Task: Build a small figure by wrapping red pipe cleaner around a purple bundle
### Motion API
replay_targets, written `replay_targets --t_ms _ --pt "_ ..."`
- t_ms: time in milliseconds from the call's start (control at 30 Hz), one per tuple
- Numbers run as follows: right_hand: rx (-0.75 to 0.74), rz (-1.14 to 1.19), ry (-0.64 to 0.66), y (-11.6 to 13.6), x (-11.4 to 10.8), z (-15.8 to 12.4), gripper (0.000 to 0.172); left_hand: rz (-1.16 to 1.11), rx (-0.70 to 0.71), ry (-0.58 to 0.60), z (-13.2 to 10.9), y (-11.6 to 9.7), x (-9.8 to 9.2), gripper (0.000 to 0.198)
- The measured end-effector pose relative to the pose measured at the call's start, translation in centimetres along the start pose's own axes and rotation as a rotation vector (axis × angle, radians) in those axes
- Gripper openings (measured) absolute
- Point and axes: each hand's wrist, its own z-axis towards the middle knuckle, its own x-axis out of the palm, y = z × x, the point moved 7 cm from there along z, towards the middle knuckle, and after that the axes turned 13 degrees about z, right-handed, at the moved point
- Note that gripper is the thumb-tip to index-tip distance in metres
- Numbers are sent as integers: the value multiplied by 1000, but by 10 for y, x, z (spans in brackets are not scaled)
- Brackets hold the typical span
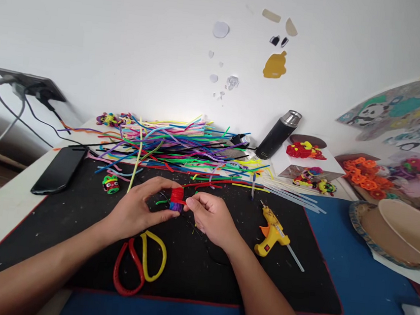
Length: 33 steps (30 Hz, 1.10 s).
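Note:
My left hand [138, 207] grips a small roll wound from pipe cleaners [177, 199], red at the top and blue and purple below, between thumb and fingers. At the roll's right side, my right hand [209, 217] pinches the end of a red pipe cleaner [182, 202] that comes off the winding. Both hands are above the black mat [205, 283]. Scissors with one red and one yellow handle [154, 256] lie nearer me, below the left hand. A small green and red pipe-cleaner figure [111, 184] stands left of the hands.
Many coloured pipe cleaners [167, 141] are heaped along the wall. A yellow glue gun [272, 233] lies right of my hands, near clear glue sticks [299, 197]. A black phone [59, 170] lies at left. A dark flask [279, 134] stands behind, and a bowl [366, 237] sits far right.

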Motion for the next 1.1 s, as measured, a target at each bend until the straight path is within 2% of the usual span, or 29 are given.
replay_targets --t_ms 267,467,633,767,900,1100 --pt "-42 -23 -17 -3 2 -1 39 -240 -103 -10 -3 -4 4 46" --pt "-48 138 99 1 10 0 47 -438 -138 -78 -5 -8 8 49" --pt "-26 205 123 -3 11 0 51 -723 -224 -130 -8 -8 26 51" --pt "5 309 131 -7 14 -1 55 -933 -257 -86 -5 -13 46 54" --pt "-6 366 102 -6 11 1 52 -874 -238 -20 0 -16 47 50" --pt "-43 346 72 6 6 -1 50 -694 -146 115 7 -16 23 56"
